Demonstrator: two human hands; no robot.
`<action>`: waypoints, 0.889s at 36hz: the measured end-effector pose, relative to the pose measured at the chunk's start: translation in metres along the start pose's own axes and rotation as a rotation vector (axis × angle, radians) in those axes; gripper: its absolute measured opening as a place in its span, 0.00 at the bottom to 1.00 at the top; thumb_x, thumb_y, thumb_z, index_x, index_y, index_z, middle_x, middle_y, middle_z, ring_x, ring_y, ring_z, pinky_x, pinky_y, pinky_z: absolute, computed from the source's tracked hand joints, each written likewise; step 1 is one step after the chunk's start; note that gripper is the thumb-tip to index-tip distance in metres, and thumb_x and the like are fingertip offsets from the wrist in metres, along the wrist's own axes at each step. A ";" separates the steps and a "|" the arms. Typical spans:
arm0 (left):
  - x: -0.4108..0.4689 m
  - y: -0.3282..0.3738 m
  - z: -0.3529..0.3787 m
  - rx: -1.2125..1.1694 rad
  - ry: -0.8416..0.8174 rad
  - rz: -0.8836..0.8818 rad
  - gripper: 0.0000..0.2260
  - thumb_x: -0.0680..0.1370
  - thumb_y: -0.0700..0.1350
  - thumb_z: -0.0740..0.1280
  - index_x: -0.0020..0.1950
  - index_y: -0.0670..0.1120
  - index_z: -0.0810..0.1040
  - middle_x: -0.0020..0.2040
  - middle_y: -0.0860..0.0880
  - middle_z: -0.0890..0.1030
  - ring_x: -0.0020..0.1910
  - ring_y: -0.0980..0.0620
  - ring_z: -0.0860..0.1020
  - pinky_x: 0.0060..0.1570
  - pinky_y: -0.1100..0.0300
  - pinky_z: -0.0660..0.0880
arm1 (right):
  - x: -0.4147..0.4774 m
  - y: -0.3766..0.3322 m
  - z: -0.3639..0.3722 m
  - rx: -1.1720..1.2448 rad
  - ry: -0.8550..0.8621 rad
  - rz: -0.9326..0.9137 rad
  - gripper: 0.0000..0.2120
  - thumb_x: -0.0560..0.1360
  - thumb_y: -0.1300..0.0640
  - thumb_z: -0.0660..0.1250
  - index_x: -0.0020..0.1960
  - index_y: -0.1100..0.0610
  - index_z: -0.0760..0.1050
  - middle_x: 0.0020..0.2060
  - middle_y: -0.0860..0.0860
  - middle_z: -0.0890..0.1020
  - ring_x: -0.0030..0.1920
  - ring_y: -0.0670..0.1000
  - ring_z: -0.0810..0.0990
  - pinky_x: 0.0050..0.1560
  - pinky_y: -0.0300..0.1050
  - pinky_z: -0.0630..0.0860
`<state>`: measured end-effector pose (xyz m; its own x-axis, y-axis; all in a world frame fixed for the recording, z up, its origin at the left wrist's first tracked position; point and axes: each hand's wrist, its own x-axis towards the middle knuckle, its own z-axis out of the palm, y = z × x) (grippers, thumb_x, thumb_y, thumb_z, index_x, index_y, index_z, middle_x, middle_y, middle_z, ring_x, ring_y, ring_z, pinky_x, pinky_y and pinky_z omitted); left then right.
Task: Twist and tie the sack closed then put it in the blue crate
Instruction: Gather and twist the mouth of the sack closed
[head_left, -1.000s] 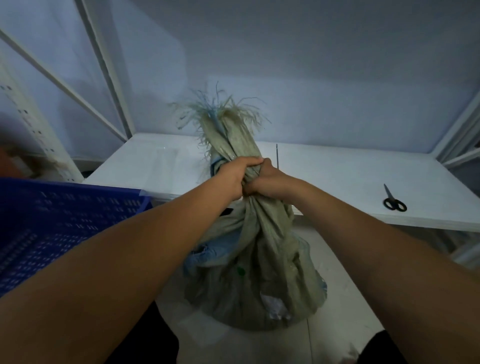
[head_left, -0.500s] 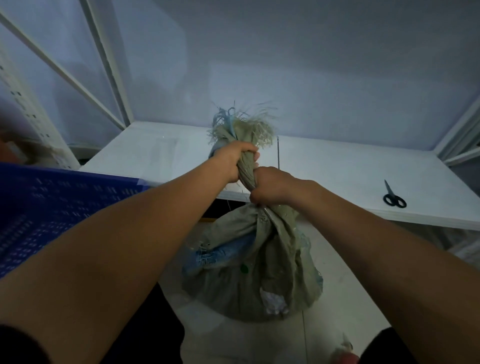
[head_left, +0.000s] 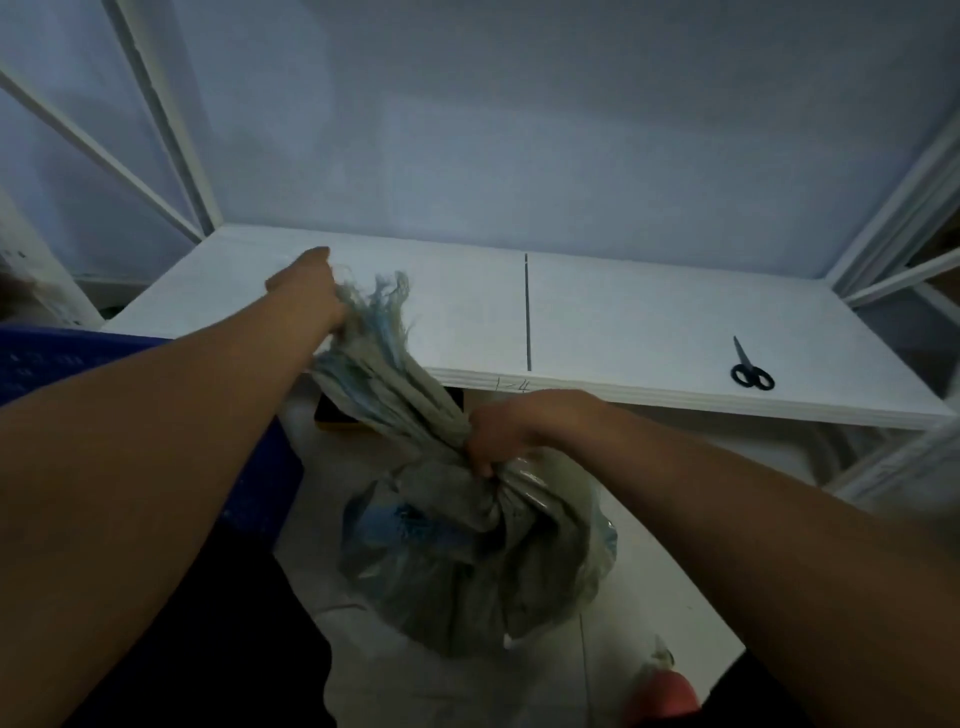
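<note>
A grey-green woven sack (head_left: 467, 561) stands full on the floor in front of me. Its neck is twisted into a rope that slants up to the left. My right hand (head_left: 498, 431) grips the neck low, just above the bulging body. My left hand (head_left: 311, 286) holds the frayed, blue-tinged top end, pulled out over the shelf's front edge. The blue crate (head_left: 67, 358) sits at the left, mostly hidden behind my left forearm.
A low white shelf board (head_left: 623, 322) runs across in front, with black scissors (head_left: 750, 366) near its right end. White rack posts stand at both sides. A dark and yellow object (head_left: 337, 413) lies under the shelf. A reddish thing (head_left: 665, 696) is at the bottom edge.
My left hand has pulled the sack's top down and out to the left, away from my right hand. The neck, upright before, now slants. My right hand has dropped lower on it.
</note>
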<state>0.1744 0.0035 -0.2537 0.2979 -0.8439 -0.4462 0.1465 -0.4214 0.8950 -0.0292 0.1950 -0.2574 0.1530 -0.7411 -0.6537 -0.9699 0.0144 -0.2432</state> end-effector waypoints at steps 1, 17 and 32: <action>0.009 0.000 -0.003 -0.197 0.005 -0.076 0.32 0.57 0.62 0.79 0.59 0.58 0.76 0.54 0.52 0.78 0.47 0.48 0.76 0.36 0.63 0.68 | -0.001 0.002 -0.003 0.085 0.056 0.008 0.15 0.68 0.56 0.72 0.54 0.59 0.80 0.50 0.56 0.82 0.48 0.56 0.81 0.51 0.48 0.79; -0.155 -0.020 0.047 -0.013 -0.786 -0.019 0.24 0.76 0.65 0.65 0.61 0.49 0.74 0.66 0.38 0.75 0.64 0.42 0.76 0.68 0.45 0.72 | 0.007 0.010 -0.045 1.410 0.735 -0.081 0.17 0.66 0.64 0.75 0.54 0.63 0.82 0.44 0.60 0.87 0.43 0.60 0.87 0.50 0.62 0.84; -0.154 -0.070 0.068 0.451 -1.095 -0.049 0.42 0.67 0.71 0.66 0.68 0.40 0.74 0.60 0.37 0.82 0.60 0.41 0.81 0.63 0.44 0.76 | 0.022 0.022 -0.071 1.427 0.614 0.109 0.05 0.76 0.65 0.68 0.41 0.64 0.79 0.39 0.59 0.82 0.39 0.56 0.81 0.51 0.49 0.80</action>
<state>0.0539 0.1401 -0.2479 -0.6973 -0.5657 -0.4402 -0.2762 -0.3546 0.8933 -0.0603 0.1313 -0.2261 -0.3476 -0.8397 -0.4173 0.0610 0.4238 -0.9037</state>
